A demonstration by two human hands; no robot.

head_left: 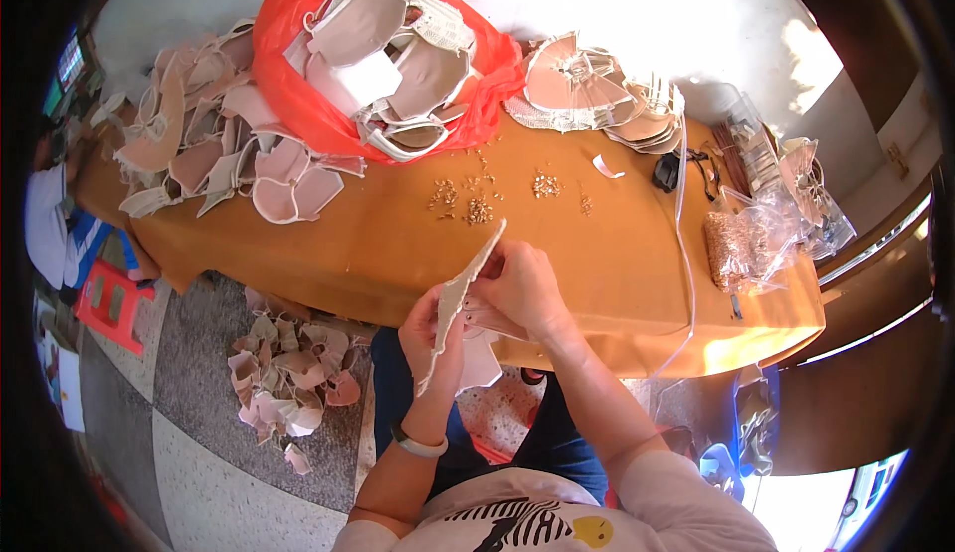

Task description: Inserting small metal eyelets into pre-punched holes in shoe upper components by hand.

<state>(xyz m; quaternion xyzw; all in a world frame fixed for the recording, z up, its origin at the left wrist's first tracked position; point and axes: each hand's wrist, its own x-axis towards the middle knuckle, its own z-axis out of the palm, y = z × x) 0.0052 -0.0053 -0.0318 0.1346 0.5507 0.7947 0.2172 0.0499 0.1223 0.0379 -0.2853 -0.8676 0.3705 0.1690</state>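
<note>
Both hands, left hand [430, 331] and right hand [519, 288], are gripping a curved, pale padded fabric cup [460, 298] above the orange-clothed table [398, 254].

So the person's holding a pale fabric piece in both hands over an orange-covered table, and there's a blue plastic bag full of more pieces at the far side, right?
Not quite: the plastic bag is red, not blue, as the head view shows. The rest holds: the left hand and right hand hold a pale fabric piece over the orange-covered table, with the bag at the far side.
</note>
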